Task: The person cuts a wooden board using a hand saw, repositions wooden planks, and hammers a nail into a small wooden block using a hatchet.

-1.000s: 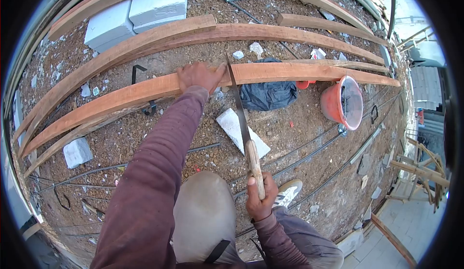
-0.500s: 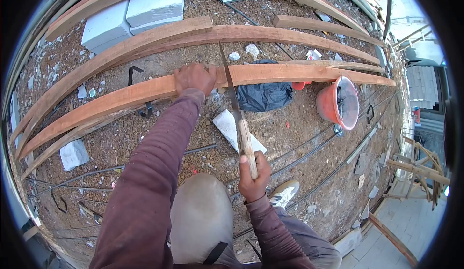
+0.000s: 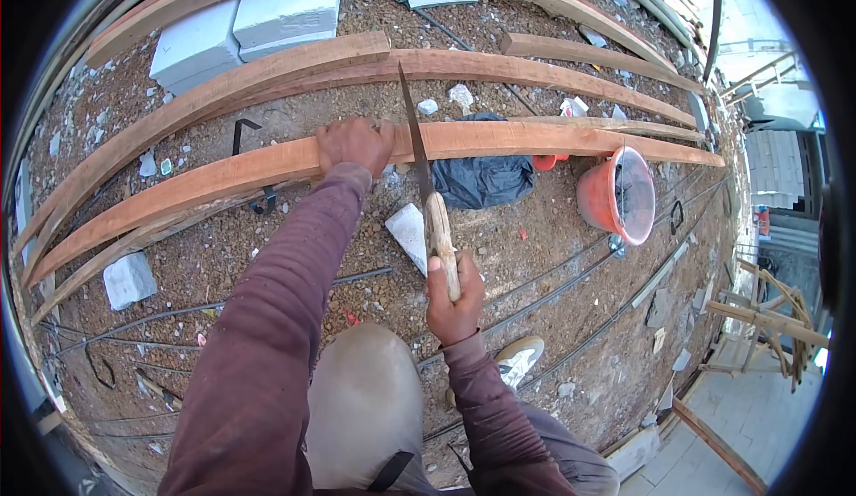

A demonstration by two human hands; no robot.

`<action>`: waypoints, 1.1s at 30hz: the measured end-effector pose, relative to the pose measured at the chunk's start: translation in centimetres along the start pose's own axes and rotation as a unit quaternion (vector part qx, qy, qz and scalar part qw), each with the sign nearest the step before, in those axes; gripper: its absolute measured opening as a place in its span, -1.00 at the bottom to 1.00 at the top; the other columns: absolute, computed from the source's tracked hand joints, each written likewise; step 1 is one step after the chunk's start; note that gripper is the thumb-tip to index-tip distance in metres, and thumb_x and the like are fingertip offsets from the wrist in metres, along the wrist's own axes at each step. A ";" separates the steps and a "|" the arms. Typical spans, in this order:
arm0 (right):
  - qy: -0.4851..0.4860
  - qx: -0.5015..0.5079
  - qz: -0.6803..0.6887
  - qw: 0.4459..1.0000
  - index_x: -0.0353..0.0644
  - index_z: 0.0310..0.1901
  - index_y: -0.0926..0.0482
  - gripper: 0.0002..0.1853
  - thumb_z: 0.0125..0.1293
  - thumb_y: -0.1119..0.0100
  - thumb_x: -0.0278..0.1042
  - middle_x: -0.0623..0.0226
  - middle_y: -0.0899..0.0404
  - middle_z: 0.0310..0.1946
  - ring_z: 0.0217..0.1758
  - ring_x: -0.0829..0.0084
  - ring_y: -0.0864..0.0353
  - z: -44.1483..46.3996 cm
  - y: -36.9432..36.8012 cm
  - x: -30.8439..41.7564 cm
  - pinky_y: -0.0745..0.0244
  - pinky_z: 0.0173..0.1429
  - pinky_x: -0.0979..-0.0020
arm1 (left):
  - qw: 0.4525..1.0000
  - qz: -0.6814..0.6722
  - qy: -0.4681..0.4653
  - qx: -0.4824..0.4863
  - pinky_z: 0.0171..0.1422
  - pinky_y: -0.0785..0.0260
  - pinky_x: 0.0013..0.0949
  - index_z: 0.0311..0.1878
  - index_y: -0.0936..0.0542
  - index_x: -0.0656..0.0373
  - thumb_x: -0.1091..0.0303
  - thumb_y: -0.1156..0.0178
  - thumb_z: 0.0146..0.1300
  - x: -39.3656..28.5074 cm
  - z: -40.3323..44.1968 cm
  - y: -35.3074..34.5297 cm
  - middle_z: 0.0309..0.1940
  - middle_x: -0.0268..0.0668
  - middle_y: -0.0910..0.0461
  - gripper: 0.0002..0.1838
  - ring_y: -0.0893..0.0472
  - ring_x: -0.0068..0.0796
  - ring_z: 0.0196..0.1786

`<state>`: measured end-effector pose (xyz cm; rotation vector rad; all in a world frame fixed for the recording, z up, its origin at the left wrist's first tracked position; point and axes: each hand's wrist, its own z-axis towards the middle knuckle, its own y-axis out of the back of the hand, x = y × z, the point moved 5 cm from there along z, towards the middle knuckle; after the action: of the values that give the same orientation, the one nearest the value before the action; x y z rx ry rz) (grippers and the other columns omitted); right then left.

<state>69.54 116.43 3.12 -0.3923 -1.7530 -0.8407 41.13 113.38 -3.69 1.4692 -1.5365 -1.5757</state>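
My right hand (image 3: pixel 455 301) is wrapped round the wooden handle of a handsaw (image 3: pixel 416 148). Its blade lies across a reddish timber beam (image 3: pixel 259 164), with the tip reaching past the beam's far side. Just left of the blade, my left hand (image 3: pixel 357 146) grips the same beam from above, fingers curled over its far edge. Whether the blade has cut into the wood cannot be made out. Beyond the saw, a dark plastic bag (image 3: pixel 486 179) lies partly under the beam.
A red bucket (image 3: pixel 599 197) stands by the beam's right part. More timber lengths (image 3: pixel 499 66) run behind, near white blocks (image 3: pixel 285 14). A broken white block (image 3: pixel 408 233) lies below the saw, and steel rods (image 3: pixel 571 268) cross the rubble ground.
My right hand and the saw have moved slightly forward and left, pushing the blade farther across the beam. My left hand keeps its hold; the whole view has shifted a little.
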 end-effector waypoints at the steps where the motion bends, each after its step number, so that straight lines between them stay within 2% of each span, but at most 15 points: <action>1: 0.007 0.003 0.000 1.000 -0.23 -0.33 -0.44 -0.73 0.52 -0.25 -0.34 0.36 -0.37 -0.61 -0.56 0.50 -0.32 0.5 -0.3 0.0 -0.26 -0.44 0.26 | 1.000 -0.001 -0.004 -0.006 0.42 -0.22 0.06 -0.09 -0.82 0.09 -0.16 0.04 0.43 0.0 0.2 0.4 -0.02 -0.05 -0.77 -0.41 -0.68 -0.06 0.16; 5: -0.015 0.012 -0.041 0.999 -0.26 -0.24 -0.51 -0.78 0.50 -0.27 -0.31 0.29 -0.48 -0.55 -0.51 0.50 -0.46 -10.3 4.5 -0.8 -0.38 -0.38 0.33 | 1.000 -0.008 -0.008 -0.014 0.42 -0.22 0.06 -0.09 -0.82 0.09 -0.17 0.04 0.43 -0.2 -0.3 0.0 -0.01 -0.05 -0.77 -0.41 -0.67 -0.07 0.17; 8: -0.010 0.018 -0.055 0.998 -0.28 -0.20 -0.54 -0.79 0.48 -0.28 -0.30 0.26 -0.53 -0.51 -0.49 0.48 -0.52 -10.4 4.7 0.1 -0.42 -0.35 0.37 | 1.000 0.004 -0.005 -0.012 0.43 -0.22 0.06 -0.09 -0.82 0.09 -0.17 0.04 0.43 0.1 -0.2 0.0 -0.01 -0.06 -0.77 -0.41 -0.67 -0.07 0.18; 9: -0.016 -0.005 -0.046 0.999 -0.25 -0.26 -0.50 -0.77 0.50 -0.27 -0.31 0.31 -0.48 -0.56 -0.52 0.50 -0.46 -7.8 3.5 -0.1 -0.37 -0.40 0.35 | 1.000 0.006 -0.006 -0.011 0.43 -0.22 0.05 -0.09 -0.82 0.08 -0.17 0.05 0.43 -0.1 -0.1 0.1 -0.01 -0.06 -0.77 -0.41 -0.67 -0.07 0.18; 12: 0.011 0.018 -0.039 0.999 -0.21 -0.33 -0.41 -0.71 0.53 -0.25 -0.31 0.34 -0.40 -0.60 -0.55 0.52 -0.38 -0.8 0.5 0.2 -0.29 -0.44 0.33 | 1.000 0.013 -0.010 -0.020 0.39 -0.23 0.03 -0.08 -0.83 0.02 -0.14 0.07 0.46 0.0 0.1 -0.2 -0.02 -0.15 -0.78 -0.44 -0.68 -0.12 0.14; 14: 0.028 0.010 -0.012 0.999 -0.20 -0.36 -0.37 -0.68 0.54 -0.24 -0.32 0.32 -0.37 -0.61 -0.57 0.51 -0.34 0.1 0.0 0.2 -0.26 -0.45 0.31 | 1.000 0.000 -0.005 -0.007 0.44 -0.22 0.06 -0.08 -0.83 0.05 -0.15 0.07 0.45 -0.1 0.3 0.1 0.00 -0.07 -0.77 -0.42 -0.68 -0.08 0.16; 15: 0.005 0.006 0.001 1.000 -0.21 -0.35 -0.39 -0.70 0.52 -0.25 -0.32 0.27 -0.40 -0.60 -0.57 0.45 -0.37 -1.5 0.9 0.1 -0.28 -0.45 0.30 | 1.000 -0.008 0.001 0.004 0.46 -0.21 0.07 -0.09 -0.82 0.07 -0.16 0.07 0.45 -0.1 0.0 0.1 0.01 -0.03 -0.77 -0.41 -0.68 -0.06 0.17; 18: 0.046 0.002 -0.061 0.997 -0.22 -0.33 -0.41 -0.72 0.50 -0.27 -0.31 0.23 -0.42 -0.59 -0.57 0.38 -0.42 -7.0 3.0 0.0 -0.31 -0.44 0.26 | 1.000 -0.004 -0.008 0.007 0.48 -0.19 0.09 -0.08 -0.82 0.09 -0.16 0.08 0.45 -0.2 -0.2 0.2 0.00 -0.04 -0.77 -0.40 -0.68 -0.04 0.18; 21: 0.033 0.003 -0.079 0.996 -0.22 -0.33 -0.43 -0.73 0.48 -0.28 -0.31 0.20 -0.43 -0.58 -0.56 0.31 -0.46 -6.7 3.2 0.3 -0.34 -0.42 0.21 | 0.998 -0.017 -0.050 0.039 0.52 -0.14 0.18 0.14 -0.73 0.16 -0.24 0.14 0.46 0.3 0.5 -0.7 0.17 -0.03 -0.70 -0.30 -0.65 0.00 0.22; 23: 0.072 -0.004 -0.083 0.994 -0.22 -0.35 -0.42 -0.71 0.48 -0.29 -0.31 0.20 -0.42 -0.59 -0.57 0.34 -0.44 -5.9 3.0 1.4 -0.32 -0.43 0.21 | 0.991 -0.011 -0.124 0.054 0.52 -0.15 0.17 0.27 -0.60 0.20 -0.28 0.04 0.44 1.3 0.5 -1.5 0.26 -0.01 -0.63 -0.28 -0.59 0.03 0.29; 26: 0.065 -0.006 -0.053 0.996 -0.23 -0.35 -0.42 -0.71 0.48 -0.29 -0.31 0.23 -0.41 -0.59 -0.56 0.41 -0.41 -5.8 3.4 1.0 -0.31 -0.43 0.24 | 0.968 0.055 -0.216 0.113 0.52 -0.19 0.13 0.35 -0.46 0.22 -0.28 -0.20 0.35 2.4 0.5 -0.1 0.32 0.01 -0.53 -0.22 -0.51 0.06 0.37; 27: 0.034 -0.007 -0.005 0.999 -0.23 -0.35 -0.42 -0.71 0.49 -0.28 -0.32 0.27 -0.40 -0.59 -0.54 0.48 -0.37 -5.8 3.6 1.2 -0.30 -0.42 0.27 | 0.956 0.081 -0.242 0.143 0.51 -0.21 0.11 0.37 -0.42 0.21 -0.27 -0.29 0.31 2.3 0.2 -0.1 0.32 0.01 -0.50 -0.18 -0.49 0.06 0.39; 30: -0.009 0.000 0.025 1.000 -0.24 -0.33 -0.44 -0.73 0.50 -0.27 -0.34 0.28 -0.39 -0.58 -0.52 0.49 -0.34 -6.3 4.5 2.6 -0.30 -0.41 0.29 | 0.956 0.074 -0.280 0.044 0.47 -0.28 0.04 0.29 -0.45 0.21 -0.17 -0.48 0.17 2.2 -1.4 -0.2 0.22 -0.01 -0.53 -0.19 -0.47 0.06 0.39; 33: 0.007 -0.003 0.012 1.000 -0.25 -0.32 -0.45 -0.75 0.51 -0.26 -0.35 0.27 -0.40 -0.57 -0.51 0.49 -0.35 -7.3 4.8 2.8 -0.31 -0.41 0.30 | 0.956 0.074 -0.283 0.016 0.46 -0.28 0.06 0.30 -0.45 0.19 -0.20 -0.45 0.19 2.3 -2.2 -0.3 0.21 -0.04 -0.52 -0.19 -0.48 0.06 0.35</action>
<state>76.68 114.23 8.46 -0.4090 -1.7296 -0.8304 42.57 110.58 -4.29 0.9197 -1.9308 -1.9916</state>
